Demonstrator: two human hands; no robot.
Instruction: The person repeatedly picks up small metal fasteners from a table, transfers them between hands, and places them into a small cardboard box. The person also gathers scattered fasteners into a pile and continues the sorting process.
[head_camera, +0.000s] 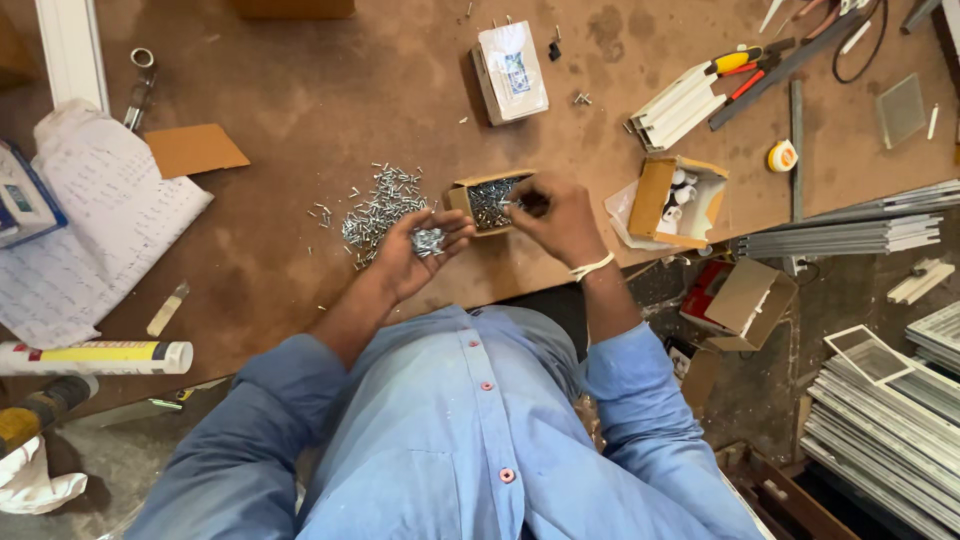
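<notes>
1. Your left hand (420, 250) is cupped palm-up w/ a small heap of screws (428, 240) in it, fingers loosely curled around them.
2. Right hand (560, 222) is at the small open box (490, 200), fingers pinched narrow on what looks like one screw, right over the box.
3. Looks like you're mid-way sorting screws into the box; loose pile (378, 210) on the table (300, 110) is just left of it.
4. Next move prob needs a steady pinch and a level left palm so nothing spills.
</notes>
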